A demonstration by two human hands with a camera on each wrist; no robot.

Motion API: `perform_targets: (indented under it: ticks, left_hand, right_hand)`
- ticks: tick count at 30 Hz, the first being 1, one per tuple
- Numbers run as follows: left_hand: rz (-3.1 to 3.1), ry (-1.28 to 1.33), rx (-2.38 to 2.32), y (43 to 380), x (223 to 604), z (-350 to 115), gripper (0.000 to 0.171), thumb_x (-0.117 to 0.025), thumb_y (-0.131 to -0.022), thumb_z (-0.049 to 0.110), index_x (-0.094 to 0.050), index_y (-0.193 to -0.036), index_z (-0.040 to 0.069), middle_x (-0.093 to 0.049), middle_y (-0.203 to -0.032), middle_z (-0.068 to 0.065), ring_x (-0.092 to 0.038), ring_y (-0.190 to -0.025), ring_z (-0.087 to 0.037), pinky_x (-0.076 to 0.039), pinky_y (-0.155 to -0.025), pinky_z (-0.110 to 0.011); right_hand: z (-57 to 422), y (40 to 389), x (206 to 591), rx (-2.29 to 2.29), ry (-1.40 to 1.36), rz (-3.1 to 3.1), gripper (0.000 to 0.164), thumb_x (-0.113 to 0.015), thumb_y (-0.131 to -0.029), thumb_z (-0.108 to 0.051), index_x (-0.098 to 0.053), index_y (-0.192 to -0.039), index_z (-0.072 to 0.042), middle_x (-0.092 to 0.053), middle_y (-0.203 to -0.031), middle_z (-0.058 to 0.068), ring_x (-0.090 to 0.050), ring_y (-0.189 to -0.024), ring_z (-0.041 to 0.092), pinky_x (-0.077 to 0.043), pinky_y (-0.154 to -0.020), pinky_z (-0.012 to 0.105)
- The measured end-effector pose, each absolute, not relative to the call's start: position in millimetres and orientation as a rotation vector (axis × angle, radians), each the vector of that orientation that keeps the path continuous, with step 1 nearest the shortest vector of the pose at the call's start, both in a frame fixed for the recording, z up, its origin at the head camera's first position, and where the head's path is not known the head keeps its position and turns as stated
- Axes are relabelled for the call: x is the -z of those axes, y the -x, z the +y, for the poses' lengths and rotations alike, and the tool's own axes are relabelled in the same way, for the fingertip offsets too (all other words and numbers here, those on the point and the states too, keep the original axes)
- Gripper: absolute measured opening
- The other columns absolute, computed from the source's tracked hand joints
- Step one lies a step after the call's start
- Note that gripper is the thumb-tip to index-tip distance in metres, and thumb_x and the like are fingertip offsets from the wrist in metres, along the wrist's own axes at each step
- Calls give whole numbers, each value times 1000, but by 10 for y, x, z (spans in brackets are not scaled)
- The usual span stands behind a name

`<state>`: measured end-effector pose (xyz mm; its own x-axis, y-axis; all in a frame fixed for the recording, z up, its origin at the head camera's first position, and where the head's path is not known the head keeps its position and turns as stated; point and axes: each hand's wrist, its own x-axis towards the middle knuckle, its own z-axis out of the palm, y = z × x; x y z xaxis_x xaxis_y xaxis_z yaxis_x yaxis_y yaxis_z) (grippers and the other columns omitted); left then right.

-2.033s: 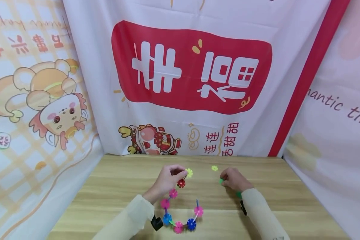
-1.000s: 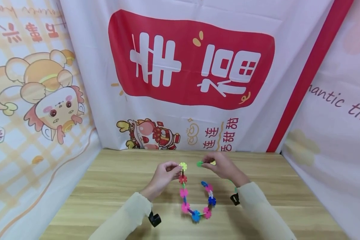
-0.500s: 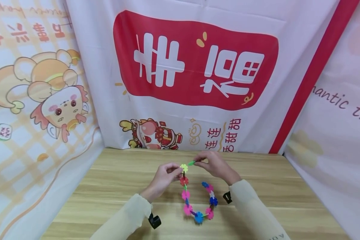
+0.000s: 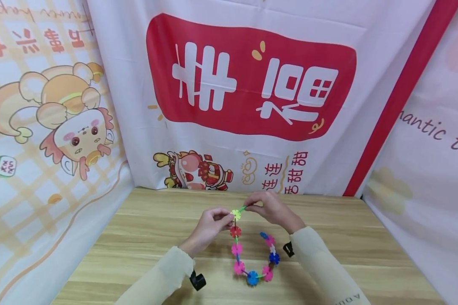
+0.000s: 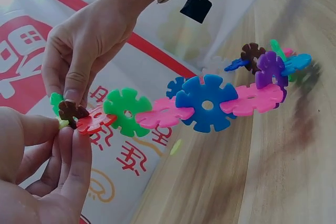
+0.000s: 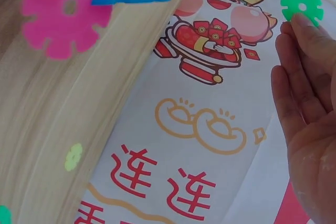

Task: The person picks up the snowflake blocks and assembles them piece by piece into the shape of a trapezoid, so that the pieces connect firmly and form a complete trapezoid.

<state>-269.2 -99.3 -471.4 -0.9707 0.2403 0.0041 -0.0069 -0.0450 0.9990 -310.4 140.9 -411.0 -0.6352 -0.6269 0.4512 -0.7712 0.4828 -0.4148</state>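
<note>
A chain of notched plastic snowflake discs hangs in a loop from my left hand (image 4: 210, 224). Thumb and fingers of that hand pinch the yellow disc (image 4: 235, 215) at its upper end. Below it follow a brown disc (image 5: 72, 112), a red disc (image 4: 235, 231) and several pink, blue, green and purple ones. My right hand (image 4: 272, 208) pinches a green disc (image 6: 302, 4) between thumb and fingers. Its edge meets the edge of the yellow disc, the two standing crosswise. The chain's other end, a blue disc (image 4: 264, 235), hangs free below my right hand.
A loose yellow disc (image 6: 73, 157) lies on the wooden table (image 4: 137, 237), with a green disc (image 6: 4, 216) at the right wrist view's corner. Printed cloths (image 4: 248, 165) rise behind and at both sides. Black wrist cameras (image 4: 197, 281) hang under both sleeves.
My right hand has picked up the green disc from the table's right and brought it left to the yellow disc. The left hand has stayed nearly still while the chain swung rightward.
</note>
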Motion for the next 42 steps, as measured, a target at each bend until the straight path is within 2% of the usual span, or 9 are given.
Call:
perform_targets:
  ticks: [4,11,16,20,26,29,37,42]
  left_hand:
    - [2059,-262,-2132,2704,4723,-955,22,-75,-100,18,-74,-115,1,-74,-105,-10,-72,-93,-16,-64,-95,-39]
    - [2153,-300,-2062,2712,4759,-938,21,-76,-99,17,-76,-112,1,-77,-103,-10,-73,-89,-15,-65,-85,-30]
    - [2216,-366,-1941,2765,4744,-936,29,-73,-101,31,-75,-117,7,-77,-108,-8,-73,-97,-19,-64,-92,-36]
    - [2238,-441,-1847,2809,4712,-895,38,-67,-104,44,-72,-125,12,-75,-116,-6,-70,-106,-18,-61,-99,-39]
    - [2250,-444,-1815,2818,4689,-836,37,-66,-104,42,-73,-126,12,-75,-116,-5,-68,-104,-14,-58,-102,-45]
    - [2259,-402,-1815,2803,4692,-861,36,-68,-103,42,-74,-124,13,-75,-115,-5,-68,-103,-14,-57,-104,-48]
    - [2232,-397,-1838,2772,4716,-947,36,-70,-102,42,-74,-124,14,-75,-114,-5,-67,-102,-16,-58,-102,-48]
    - [2209,-406,-1840,2761,4753,-952,39,-70,-102,43,-72,-127,13,-75,-116,-5,-68,-104,-16,-57,-105,-50]
  right_hand:
    - [1417,3078,4116,-842,-1230,-2411,12,-84,-87,-3,-82,-95,-12,-83,-95,1,-79,-88,14,-64,-81,25]
    - [1430,3077,4184,-757,-1321,-2364,11,-83,-87,-2,-82,-95,-9,-82,-96,3,-79,-88,15,-64,-82,22]
    - [1475,3077,4188,-800,-1294,-2434,10,-82,-89,-3,-82,-99,-8,-83,-99,3,-79,-91,17,-66,-83,31]
    - [1486,3063,4167,-819,-1300,-2469,10,-80,-92,-5,-83,-100,-9,-83,-100,3,-79,-93,17,-66,-84,35]
    - [1494,3060,4111,-788,-1324,-2577,12,-79,-94,-8,-82,-105,-12,-82,-103,2,-78,-94,14,-65,-86,31]
    - [1577,3132,4099,-778,-1239,-2678,15,-79,-94,-9,-81,-109,-11,-82,-104,2,-77,-95,14,-64,-87,29]
    - [1976,3553,4242,-688,-909,-2880,19,-80,-93,-8,-78,-112,-5,-80,-109,13,-75,-99,23,-64,-92,44]
    - [2150,3733,4505,-613,-770,-2972,5,-78,-94,-4,-74,-96,0,-76,-96,12,-71,-93,22,-62,-89,45]
